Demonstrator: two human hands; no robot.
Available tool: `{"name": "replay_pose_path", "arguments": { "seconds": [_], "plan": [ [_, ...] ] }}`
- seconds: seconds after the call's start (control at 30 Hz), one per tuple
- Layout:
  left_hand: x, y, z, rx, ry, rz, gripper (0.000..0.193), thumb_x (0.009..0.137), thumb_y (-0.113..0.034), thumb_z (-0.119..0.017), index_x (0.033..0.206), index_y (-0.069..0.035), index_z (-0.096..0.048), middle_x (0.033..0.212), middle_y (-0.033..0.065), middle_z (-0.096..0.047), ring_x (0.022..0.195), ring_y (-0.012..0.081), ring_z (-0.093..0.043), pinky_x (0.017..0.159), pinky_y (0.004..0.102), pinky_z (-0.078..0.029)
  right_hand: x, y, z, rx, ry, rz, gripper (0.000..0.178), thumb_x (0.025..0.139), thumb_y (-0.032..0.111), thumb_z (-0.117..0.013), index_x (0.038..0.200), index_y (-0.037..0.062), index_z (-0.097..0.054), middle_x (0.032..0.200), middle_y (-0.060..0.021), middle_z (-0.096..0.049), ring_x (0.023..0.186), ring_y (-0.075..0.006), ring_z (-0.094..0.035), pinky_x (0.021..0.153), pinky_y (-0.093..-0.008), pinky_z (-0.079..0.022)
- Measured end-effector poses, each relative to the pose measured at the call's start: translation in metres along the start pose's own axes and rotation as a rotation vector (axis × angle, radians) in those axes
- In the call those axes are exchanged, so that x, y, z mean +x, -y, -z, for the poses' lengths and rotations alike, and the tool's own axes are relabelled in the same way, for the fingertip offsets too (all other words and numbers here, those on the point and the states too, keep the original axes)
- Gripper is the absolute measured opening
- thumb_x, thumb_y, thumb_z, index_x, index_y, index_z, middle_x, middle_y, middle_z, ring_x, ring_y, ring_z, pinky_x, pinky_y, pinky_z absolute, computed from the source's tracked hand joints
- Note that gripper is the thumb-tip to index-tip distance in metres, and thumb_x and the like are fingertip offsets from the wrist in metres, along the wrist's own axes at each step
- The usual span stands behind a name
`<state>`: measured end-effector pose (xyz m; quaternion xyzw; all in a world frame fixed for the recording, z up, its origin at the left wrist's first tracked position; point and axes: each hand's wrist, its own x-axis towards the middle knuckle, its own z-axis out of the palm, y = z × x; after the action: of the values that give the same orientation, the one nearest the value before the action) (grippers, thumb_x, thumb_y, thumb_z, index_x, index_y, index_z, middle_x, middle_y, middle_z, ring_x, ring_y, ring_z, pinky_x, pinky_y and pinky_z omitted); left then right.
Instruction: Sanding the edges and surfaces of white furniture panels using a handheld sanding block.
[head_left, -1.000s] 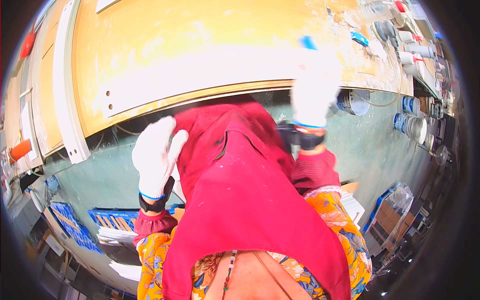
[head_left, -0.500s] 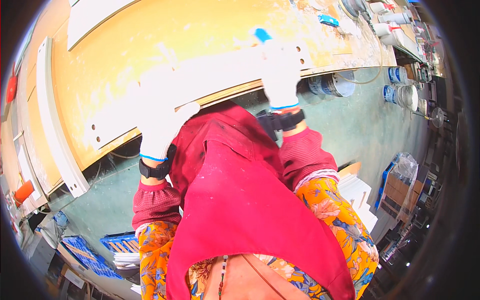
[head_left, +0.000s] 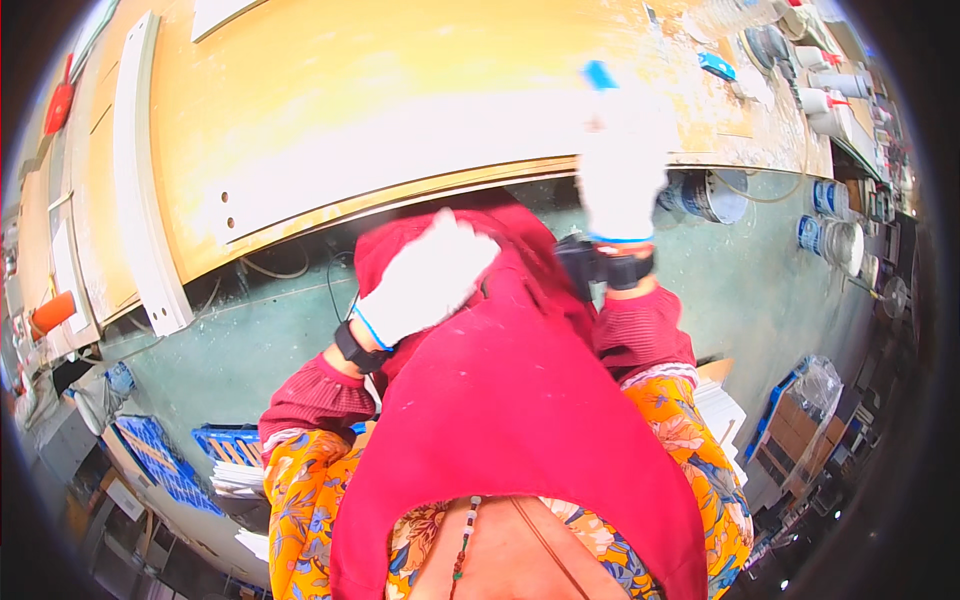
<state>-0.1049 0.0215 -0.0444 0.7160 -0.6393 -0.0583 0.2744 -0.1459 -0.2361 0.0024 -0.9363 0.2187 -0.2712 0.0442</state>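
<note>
Blue piece [head_left: 600, 75], tip forward-left, in grip of right hand [head_left: 622, 165]; white board [head_left: 330, 180] lengthwise along bench [head_left: 300, 50]; left hand [head_left: 425, 277], closure unclear.

The gloved left hand [head_left: 425, 278] is over the red apron [head_left: 520, 400]. The blurred, gloved right hand [head_left: 622, 165] holds a blue piece [head_left: 600, 75] jutting out ahead. Beyond the left hand lies a white panel [head_left: 300, 190]; right of the right, a bucket [head_left: 727, 197].

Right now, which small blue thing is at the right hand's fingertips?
The blue piece jutting just past the right hand; the other, a blue block, lies farther right on the bench, apart from the hand.
</note>
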Motion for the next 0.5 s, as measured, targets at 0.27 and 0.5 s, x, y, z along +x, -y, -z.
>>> {"name": "replay_pose_path", "arguments": {
  "seconds": [0.27,0.5],
  "plan": [
    [0.001,-0.006,0.062,-0.007,-0.138,0.324,0.028,0.077,-0.011,-0.064,0.105,-0.01,-0.062,0.078,0.0086,-0.054,0.07,0.0256,-0.054,0.062,0.0349,-0.046,-0.006,0.131,-0.034,1.059,0.458,-0.159,0.028,0.086,0.02,-0.061,0.111,0.0076,-0.065,0.1,-0.0111,-0.062,0.095,-0.0272,-0.059,0.083,-0.0379,-0.048],
    [0.006,0.023,0.073,0.201,-0.108,0.735,0.061,0.081,-0.031,-0.074,0.13,-0.002,-0.053,0.127,0.0193,-0.056,0.116,0.0349,-0.054,0.1,0.0415,-0.041,-0.005,0.012,-0.031,0.899,-0.08,-0.394,0.027,0.091,0.02,-0.058,0.112,0.0028,-0.063,0.091,-0.0079,-0.068,0.08,-0.0155,-0.064,0.073,-0.0305,-0.052]
  ]
}}
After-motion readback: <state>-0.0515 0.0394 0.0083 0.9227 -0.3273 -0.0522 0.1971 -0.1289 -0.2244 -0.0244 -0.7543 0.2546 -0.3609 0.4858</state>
